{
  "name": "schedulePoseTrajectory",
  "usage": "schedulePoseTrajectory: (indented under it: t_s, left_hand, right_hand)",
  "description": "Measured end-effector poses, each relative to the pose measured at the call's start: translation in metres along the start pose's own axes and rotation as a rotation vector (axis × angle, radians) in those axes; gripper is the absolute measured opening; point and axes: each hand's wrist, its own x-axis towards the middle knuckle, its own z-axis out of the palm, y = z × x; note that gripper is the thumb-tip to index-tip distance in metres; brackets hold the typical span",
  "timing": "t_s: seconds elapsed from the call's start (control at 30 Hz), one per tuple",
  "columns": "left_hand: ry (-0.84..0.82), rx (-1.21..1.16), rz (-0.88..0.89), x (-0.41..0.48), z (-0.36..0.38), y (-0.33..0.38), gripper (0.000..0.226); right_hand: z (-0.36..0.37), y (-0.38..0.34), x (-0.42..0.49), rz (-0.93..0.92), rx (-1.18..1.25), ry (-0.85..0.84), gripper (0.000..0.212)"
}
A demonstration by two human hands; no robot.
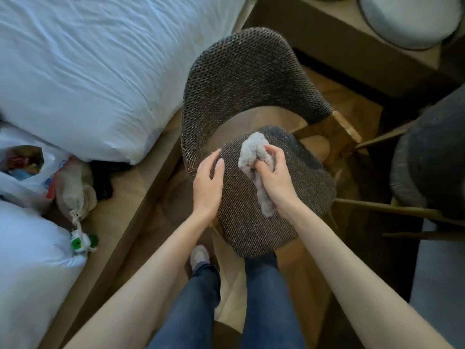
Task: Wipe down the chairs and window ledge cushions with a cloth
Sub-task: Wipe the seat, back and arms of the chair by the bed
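Note:
A chair (254,81) with dark woven upholstery and a curved backrest stands right below me. My right hand (275,172) grips a crumpled grey cloth (253,152) and presses it onto the round seat (302,182). My left hand (208,182) rests with straight fingers on the seat's left edge. A second dark upholstered chair (432,157) stands at the right, partly cut off by the frame. A round pale cushion (410,18) lies on the wooden ledge at the top right.
A bed with white bedding (88,66) fills the left side. On the bed frame lie a white plastic bag (22,172), a beige drawstring pouch (75,187) and a small green-and-white object (80,241). My legs and a shoe (200,255) stand on the wooden floor.

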Motion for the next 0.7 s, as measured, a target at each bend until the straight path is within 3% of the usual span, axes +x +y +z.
schedulePoseTrajectory:
  t_s: [0.1,0.23,0.43,0.5,0.7]
  left_hand:
    - [-0.157,-0.122,0.066,-0.002,0.022,0.042,0.037]
    - [-0.351,-0.363,-0.132,0.009,0.058,0.076,0.051]
    - [-0.225,-0.278,-0.137,0.03,0.134,0.091,0.032]
    - [-0.151,-0.272,-0.163,0.035,0.163,0.1,0.029]
    - [0.031,-0.274,-0.217,0.049,0.251,0.128,0.018]
  right_hand:
    - [-0.032,-0.019,0.004,-0.201,-0.261,0.018,0.049]
    - [-0.078,-0.026,0.022,-0.343,-0.483,0.009,0.061]
    - [-0.16,-0.025,0.077,-0.314,-0.481,-0.158,0.083]
    - [-0.198,-0.023,0.098,-0.245,-0.466,-0.241,0.078]
    - [-0.295,-0.024,0.157,-0.278,-0.516,-0.258,0.027]
